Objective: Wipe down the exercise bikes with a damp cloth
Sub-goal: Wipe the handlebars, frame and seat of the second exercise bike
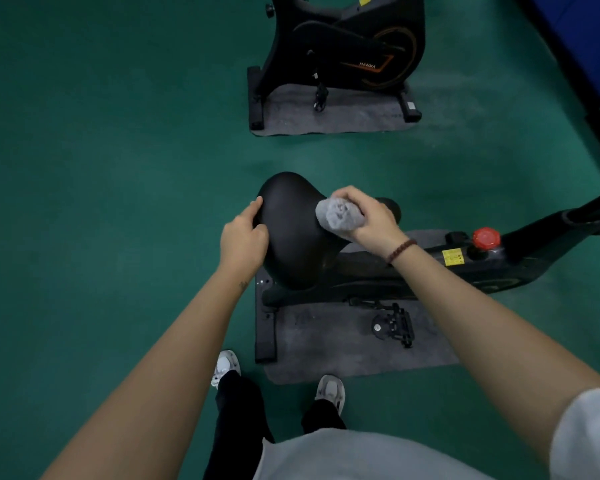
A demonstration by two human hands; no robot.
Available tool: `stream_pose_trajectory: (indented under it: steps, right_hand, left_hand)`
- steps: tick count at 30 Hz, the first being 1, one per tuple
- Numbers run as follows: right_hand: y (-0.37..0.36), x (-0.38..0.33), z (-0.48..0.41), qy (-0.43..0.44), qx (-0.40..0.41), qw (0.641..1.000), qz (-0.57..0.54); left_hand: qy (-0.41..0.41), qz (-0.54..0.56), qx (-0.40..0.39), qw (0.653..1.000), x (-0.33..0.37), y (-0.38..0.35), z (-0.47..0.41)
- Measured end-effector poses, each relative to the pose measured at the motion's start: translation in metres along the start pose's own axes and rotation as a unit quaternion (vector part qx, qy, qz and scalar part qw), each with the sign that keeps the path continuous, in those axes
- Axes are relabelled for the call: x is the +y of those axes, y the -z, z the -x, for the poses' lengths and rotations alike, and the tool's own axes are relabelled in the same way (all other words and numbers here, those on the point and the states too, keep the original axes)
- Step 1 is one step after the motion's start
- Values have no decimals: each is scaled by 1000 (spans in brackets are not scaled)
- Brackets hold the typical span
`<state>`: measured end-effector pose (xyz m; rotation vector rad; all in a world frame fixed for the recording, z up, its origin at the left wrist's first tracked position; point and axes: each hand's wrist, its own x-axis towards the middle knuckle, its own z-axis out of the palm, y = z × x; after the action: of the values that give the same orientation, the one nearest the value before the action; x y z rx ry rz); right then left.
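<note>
A black exercise bike (471,268) stands just in front of me, its wide black saddle (291,233) at the centre of the view. My left hand (245,239) grips the saddle's left edge, fingers curled round it. My right hand (368,216) holds a bunched grey cloth (340,214) against the saddle's right side. A red knob (486,238) and a yellow label (452,257) sit on the frame to the right of the saddle.
A second black bike (347,50) with orange trim stands farther ahead on a grey mat (326,116). The near bike rests on its own grey mat (343,344), pedal (394,327) low. Green floor all around; blue padding (582,39) lies at the right edge. My shoes (329,393) touch the mat's edge.
</note>
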<state>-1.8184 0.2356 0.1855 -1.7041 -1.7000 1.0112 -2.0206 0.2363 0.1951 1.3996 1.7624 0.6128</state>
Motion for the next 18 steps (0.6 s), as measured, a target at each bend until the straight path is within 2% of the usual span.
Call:
stream_pose_trajectory:
  steps: [4, 9, 15, 18]
  right_hand:
    - [-10, 16, 16, 47, -24, 997, -62]
    - [-24, 23, 32, 31, -38, 990, -130]
    - [-36, 30, 56, -4, -3, 996, -92]
    - [-39, 42, 76, -54, -40, 997, -26]
  left_hand:
    - [6, 6, 5, 1000, 0, 0, 0]
    - [6, 0, 16, 1000, 1, -2, 1]
    - [-15, -33, 6, 999, 1, 1, 2]
    - [-23, -43, 5, 999, 1, 3, 0]
